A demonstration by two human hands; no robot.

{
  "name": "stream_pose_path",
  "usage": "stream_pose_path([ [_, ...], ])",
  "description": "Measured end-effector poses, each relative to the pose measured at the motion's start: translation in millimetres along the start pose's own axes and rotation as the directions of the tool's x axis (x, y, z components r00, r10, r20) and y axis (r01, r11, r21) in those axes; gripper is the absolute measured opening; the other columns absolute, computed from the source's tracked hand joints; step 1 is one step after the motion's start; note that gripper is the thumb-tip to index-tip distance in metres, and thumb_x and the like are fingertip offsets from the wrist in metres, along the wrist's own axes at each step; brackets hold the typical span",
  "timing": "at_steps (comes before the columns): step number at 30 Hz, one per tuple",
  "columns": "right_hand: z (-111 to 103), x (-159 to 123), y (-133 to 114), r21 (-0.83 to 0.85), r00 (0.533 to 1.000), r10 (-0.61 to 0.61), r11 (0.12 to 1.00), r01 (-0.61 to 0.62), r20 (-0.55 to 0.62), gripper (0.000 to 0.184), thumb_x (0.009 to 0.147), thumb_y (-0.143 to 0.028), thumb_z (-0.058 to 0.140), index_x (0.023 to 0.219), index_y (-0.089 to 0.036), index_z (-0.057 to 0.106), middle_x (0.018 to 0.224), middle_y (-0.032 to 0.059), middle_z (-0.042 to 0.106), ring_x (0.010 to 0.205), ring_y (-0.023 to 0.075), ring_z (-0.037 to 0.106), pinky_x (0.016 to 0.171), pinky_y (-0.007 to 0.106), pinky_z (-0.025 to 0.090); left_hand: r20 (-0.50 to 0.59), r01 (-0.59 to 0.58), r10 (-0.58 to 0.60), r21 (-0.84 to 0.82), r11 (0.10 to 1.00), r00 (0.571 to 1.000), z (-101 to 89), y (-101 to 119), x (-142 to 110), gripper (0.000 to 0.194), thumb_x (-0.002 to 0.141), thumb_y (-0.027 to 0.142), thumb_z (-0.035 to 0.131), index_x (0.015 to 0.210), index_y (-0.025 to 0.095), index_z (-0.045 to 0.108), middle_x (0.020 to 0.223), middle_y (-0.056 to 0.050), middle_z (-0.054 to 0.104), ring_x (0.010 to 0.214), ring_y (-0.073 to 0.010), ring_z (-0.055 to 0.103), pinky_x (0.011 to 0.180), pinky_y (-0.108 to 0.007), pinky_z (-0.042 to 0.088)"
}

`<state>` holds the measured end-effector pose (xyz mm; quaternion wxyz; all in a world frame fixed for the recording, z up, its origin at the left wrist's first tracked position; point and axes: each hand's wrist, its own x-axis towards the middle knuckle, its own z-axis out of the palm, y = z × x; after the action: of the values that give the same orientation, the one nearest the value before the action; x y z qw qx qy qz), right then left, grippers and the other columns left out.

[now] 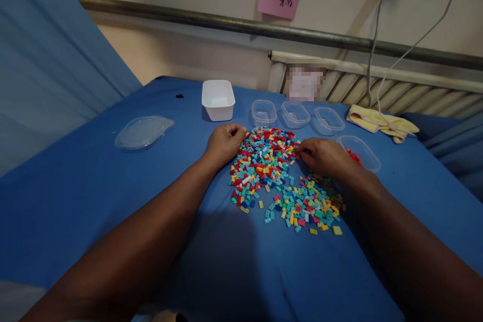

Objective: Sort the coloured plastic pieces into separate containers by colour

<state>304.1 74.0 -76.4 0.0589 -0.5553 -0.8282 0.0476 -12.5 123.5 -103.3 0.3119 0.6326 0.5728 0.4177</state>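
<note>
A large heap of small toy building bricks point(264, 156) in red, turquoise, yellow, blue and white lies loose on the blue cover. Closer to me is a smaller heap of bricks point(307, 201), with few red ones. My left hand point(226, 143) rests at the left edge of the large heap, thumb and fingers curled together; what they hold, if anything, is hidden. At the right edge, my right hand point(322, 155) has its fingertips pinched among red bricks, and I cannot make out what is between them. Partly behind my right wrist, a clear tub point(368, 155) holds red bricks point(353, 157).
Along the back stand a white tub point(219, 105) and three clear tubs point(264, 113). Clear lids point(143, 132) lie at left, with a small black object point(179, 96) beyond. A yellow cloth point(381, 123) lies at right under a hanging cord, before the radiator point(354, 80).
</note>
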Motion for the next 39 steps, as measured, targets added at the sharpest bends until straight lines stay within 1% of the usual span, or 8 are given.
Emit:
stream_pose_path([
  [8, -8, -4, -5, 0.036, 0.999, 0.03, 0.999, -0.032, 0.04, 0.036, 0.093, -0.016, 0.059, 0.118, -0.023, 0.083, 0.109, 0.0068, 0.085, 0.094, 0.0247, 0.078, 0.078, 0.031, 0.05, -0.002, -0.038, 0.038, 0.062, 0.997, 0.999, -0.3, -2, 0, 0.033, 0.094, 0.05, 0.063, 0.085, 0.02, 0.076, 0.077, -0.003, 0.072, 0.074, -0.021, 0.061, 0.062, -0.029, 0.043],
  [14, -27, -11, 1, 0.274, 0.996, 0.076, 0.958, -0.085, 0.044, 0.031, 0.091, -0.022, 0.063, 0.114, -0.022, 0.083, 0.087, 0.0017, 0.081, 0.073, 0.0175, 0.071, 0.066, 0.027, 0.049, -0.003, -0.051, 0.051, 0.047, 0.998, 0.999, -0.3, -3, 1, 0.034, 0.094, 0.05, 0.064, 0.085, 0.02, 0.076, 0.078, -0.004, 0.072, 0.073, -0.0208, 0.06, 0.062, -0.03, 0.042],
  [17, -34, -13, 6, 0.366, 0.986, 0.146, 0.916, -0.163, 0.076, 0.029, 0.092, -0.028, 0.065, 0.113, -0.021, 0.083, 0.083, 0.0019, 0.08, 0.069, 0.0176, 0.07, 0.062, 0.027, 0.049, 0.001, -0.057, 0.057, 0.034, 0.998, 0.998, 0.1, -5, 2, 0.034, 0.094, 0.051, 0.064, 0.085, 0.02, 0.076, 0.077, -0.003, 0.072, 0.072, -0.0201, 0.061, 0.062, -0.029, 0.042],
  [19, -35, -14, 8, 0.387, 0.984, 0.152, 0.905, -0.177, 0.095, 0.03, 0.093, -0.03, 0.065, 0.115, -0.022, 0.083, 0.086, 0.0024, 0.082, 0.071, 0.0185, 0.072, 0.062, 0.027, 0.051, 0.003, -0.055, 0.055, 0.029, 0.998, 0.998, 0.2, -6, 3, 0.034, 0.094, 0.051, 0.065, 0.084, 0.021, 0.076, 0.077, -0.003, 0.072, 0.072, -0.0198, 0.061, 0.062, -0.029, 0.042],
  [24, -31, -12, 10, 0.258, 0.991, 0.093, 0.959, -0.115, 0.096, 0.028, 0.092, -0.022, 0.062, 0.106, -0.025, 0.086, 0.104, 0.0042, 0.086, 0.087, 0.0213, 0.077, 0.075, 0.03, 0.056, 0.005, -0.066, 0.066, 0.032, 0.997, 0.998, -0.2, -7, 4, 0.034, 0.095, 0.05, 0.064, 0.084, 0.021, 0.076, 0.075, -0.002, 0.072, 0.07, -0.0193, 0.061, 0.061, -0.029, 0.041],
  [29, -24, -11, 14, 0.118, 0.985, 0.045, 0.991, -0.065, 0.164, 0.026, 0.09, -0.02, 0.062, 0.098, -0.026, 0.086, 0.095, 0.0027, 0.084, 0.081, 0.0204, 0.074, 0.072, 0.03, 0.05, 0.001, -0.062, 0.062, 0.034, 0.998, 0.998, 0.3, -7, 3, 0.034, 0.094, 0.051, 0.065, 0.082, 0.021, 0.076, 0.078, -0.003, 0.073, 0.073, -0.0203, 0.062, 0.061, -0.029, 0.041],
  [34, -21, -12, 15, 0.103, 0.981, 0.022, 0.994, -0.042, 0.192, 0.022, 0.09, -0.023, 0.064, 0.099, -0.026, 0.085, 0.096, 0.003, 0.083, 0.082, 0.0209, 0.073, 0.072, 0.03, 0.049, -0.005, -0.069, 0.07, 0.043, 0.997, 0.998, -0.1, -6, 3, 0.034, 0.095, 0.051, 0.064, 0.083, 0.021, 0.076, 0.08, -0.004, 0.074, 0.074, -0.0207, 0.063, 0.061, -0.03, 0.042],
  [39, -22, -14, 13, 0.097, 0.98, 0.02, 0.995, -0.039, 0.196, 0.023, 0.085, -0.017, 0.066, 0.098, -0.026, 0.083, 0.092, 0.0017, 0.082, 0.079, 0.0197, 0.072, 0.069, 0.029, 0.047, 0.01, -0.074, 0.073, 0.049, 0.996, 0.997, -1.0, -6, 4, 0.034, 0.095, 0.05, 0.064, 0.082, 0.021, 0.076, 0.078, -0.003, 0.073, 0.074, -0.0201, 0.062, 0.061, -0.028, 0.041],
])
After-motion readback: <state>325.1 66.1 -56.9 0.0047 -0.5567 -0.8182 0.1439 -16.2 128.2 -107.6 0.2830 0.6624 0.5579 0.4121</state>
